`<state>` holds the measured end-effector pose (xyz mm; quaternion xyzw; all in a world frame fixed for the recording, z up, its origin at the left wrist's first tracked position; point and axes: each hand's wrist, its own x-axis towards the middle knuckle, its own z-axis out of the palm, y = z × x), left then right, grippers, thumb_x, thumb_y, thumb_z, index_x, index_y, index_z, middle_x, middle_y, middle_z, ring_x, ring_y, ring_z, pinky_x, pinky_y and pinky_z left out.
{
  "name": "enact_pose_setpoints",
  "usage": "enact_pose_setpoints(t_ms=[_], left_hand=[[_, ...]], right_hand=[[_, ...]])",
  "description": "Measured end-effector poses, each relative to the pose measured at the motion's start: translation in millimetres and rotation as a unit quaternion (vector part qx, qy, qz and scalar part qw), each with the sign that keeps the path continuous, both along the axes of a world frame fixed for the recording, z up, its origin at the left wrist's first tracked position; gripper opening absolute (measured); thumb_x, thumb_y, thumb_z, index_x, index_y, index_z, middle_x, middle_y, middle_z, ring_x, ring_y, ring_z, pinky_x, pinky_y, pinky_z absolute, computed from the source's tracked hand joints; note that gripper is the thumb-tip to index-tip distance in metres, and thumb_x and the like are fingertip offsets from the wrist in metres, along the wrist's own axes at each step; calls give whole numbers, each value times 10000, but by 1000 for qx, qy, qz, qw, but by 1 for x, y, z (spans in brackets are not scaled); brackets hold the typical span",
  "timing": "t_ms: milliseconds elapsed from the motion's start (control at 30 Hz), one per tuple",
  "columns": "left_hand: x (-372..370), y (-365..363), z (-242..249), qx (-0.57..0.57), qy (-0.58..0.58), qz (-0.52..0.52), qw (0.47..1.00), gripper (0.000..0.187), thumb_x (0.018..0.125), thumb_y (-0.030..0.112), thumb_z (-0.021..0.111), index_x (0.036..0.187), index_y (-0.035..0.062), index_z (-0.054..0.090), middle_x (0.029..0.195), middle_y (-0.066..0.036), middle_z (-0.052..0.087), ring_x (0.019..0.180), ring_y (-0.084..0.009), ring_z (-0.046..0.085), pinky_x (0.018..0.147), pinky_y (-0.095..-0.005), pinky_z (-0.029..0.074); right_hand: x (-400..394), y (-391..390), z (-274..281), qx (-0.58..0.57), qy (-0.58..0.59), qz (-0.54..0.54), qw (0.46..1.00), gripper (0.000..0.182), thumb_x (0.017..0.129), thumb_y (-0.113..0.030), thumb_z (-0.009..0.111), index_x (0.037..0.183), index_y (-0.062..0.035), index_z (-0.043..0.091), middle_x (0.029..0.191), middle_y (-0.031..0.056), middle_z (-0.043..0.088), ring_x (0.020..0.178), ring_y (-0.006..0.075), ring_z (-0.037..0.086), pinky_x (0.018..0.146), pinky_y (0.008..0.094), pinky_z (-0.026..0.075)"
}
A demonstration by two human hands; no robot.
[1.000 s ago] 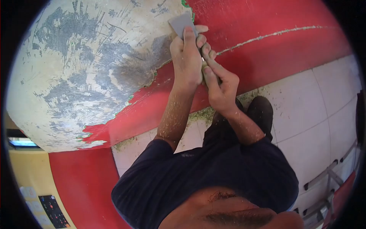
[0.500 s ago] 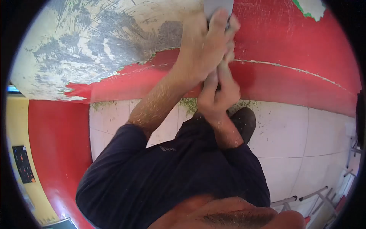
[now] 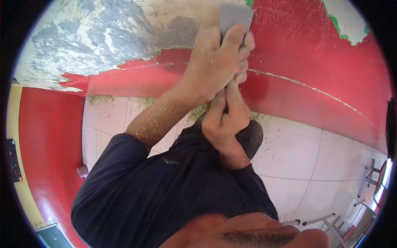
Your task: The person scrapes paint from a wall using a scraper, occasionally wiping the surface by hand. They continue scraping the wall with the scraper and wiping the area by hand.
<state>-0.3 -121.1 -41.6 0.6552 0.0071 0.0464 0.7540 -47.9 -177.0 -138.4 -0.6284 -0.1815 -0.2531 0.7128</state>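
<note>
A scraper (image 3: 235,18) with a wide grey metal blade lies against the painted wall, at the border between red paint and a stripped patch. My left hand (image 3: 213,62) is closed around it just below the blade, thumb laid along the top. Lower down, my right hand (image 3: 226,120) is closed near the other end; most of the handle is hidden by my fingers. Left of the blade, the stripped patch (image 3: 103,37) shows white and grey with ragged edges. Red paint (image 3: 289,45) spreads to the right, crossed by a pale crack (image 3: 306,82).
Paint flakes (image 3: 197,113) lie on the white tiled floor (image 3: 289,149) along the wall's foot and cling to my forearms. Another bare patch (image 3: 347,20) is at upper right. Metal furniture legs (image 3: 326,223) stand at lower right. A red wall (image 3: 49,144) runs along the left.
Both hands and the scraper have come down towards my body, so the whole blade now shows. The view has also turned slightly, and more of the right-hand bare patch is visible.
</note>
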Motion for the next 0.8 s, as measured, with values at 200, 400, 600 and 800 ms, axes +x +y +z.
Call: enact_pose_setpoints(t_ms=[200,400,600,800], left_hand=[[-5,3,-4,-28,1,14,1000,297,997,291,435,823,58,496,627,32,382,491,-52,373,435,-230,358],[-5,0,-3,-35,4,15,999,282,997,309,456,867,63,500,626,39,357,483,-52,352,432,-220,344],[4,-6,8,-9,-22,4,1000,284,988,286,451,817,64,493,608,39,364,473,-56,359,422,-232,349],[-5,7,-15,-8,32,13,999,332,963,316,514,761,55,487,595,35,359,460,-60,369,414,-241,361]], right_hand=[[10,4,-1,-10,-109,-60,992,398,785,122,548,1182,124,552,859,243,619,670,294,637,586,299,495],[-1,-4,7,-25,-29,-22,999,372,803,130,526,1174,138,558,853,250,638,713,250,666,631,294,513],[4,-3,8,29,6,-3,1000,328,822,108,520,1143,152,568,879,259,655,766,242,682,676,295,517],[0,6,-6,11,-29,-34,999,333,824,107,524,1151,157,561,931,296,652,853,289,694,729,320,520]])
